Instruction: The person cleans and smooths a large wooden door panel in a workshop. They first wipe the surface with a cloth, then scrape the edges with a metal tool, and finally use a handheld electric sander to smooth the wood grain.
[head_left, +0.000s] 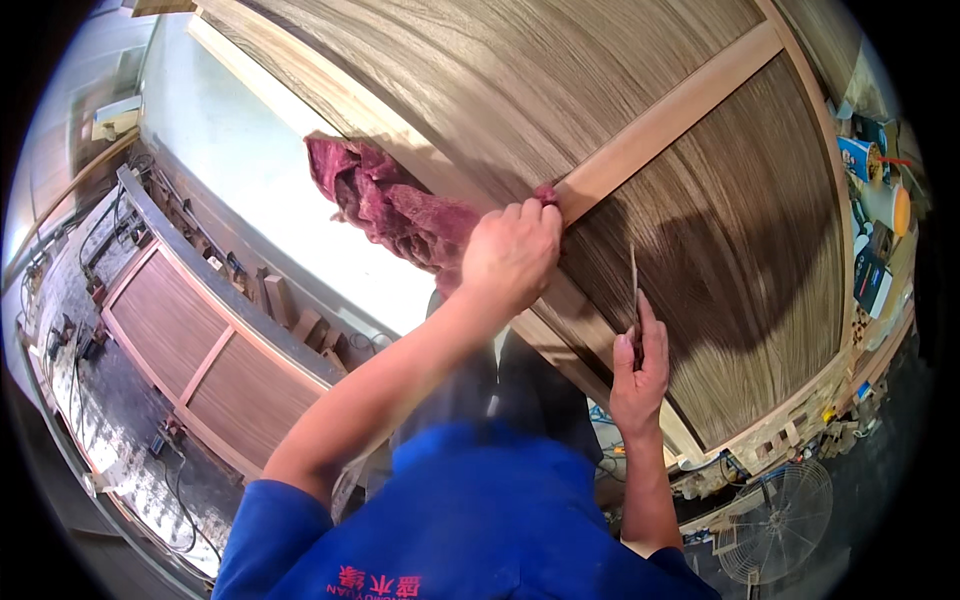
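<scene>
My left hand is closed on a crumpled maroon cloth, pressing a bunched end of it at the junction of the pale wooden trim and the long frame of a large dark wood-grain panel. The cloth's larger part drapes to the left over the frame's edge. In my right hand is a thin flat tool, seen edge-on and pointing away from me over the lower dark panel; its exact kind is unclear.
At left, a smaller framed panel lies beside a ledge with wood offcuts and cables. A pale surface is beside the large panel. Containers and clutter line the right edge; a wire-guarded fan stands lower right.
</scene>
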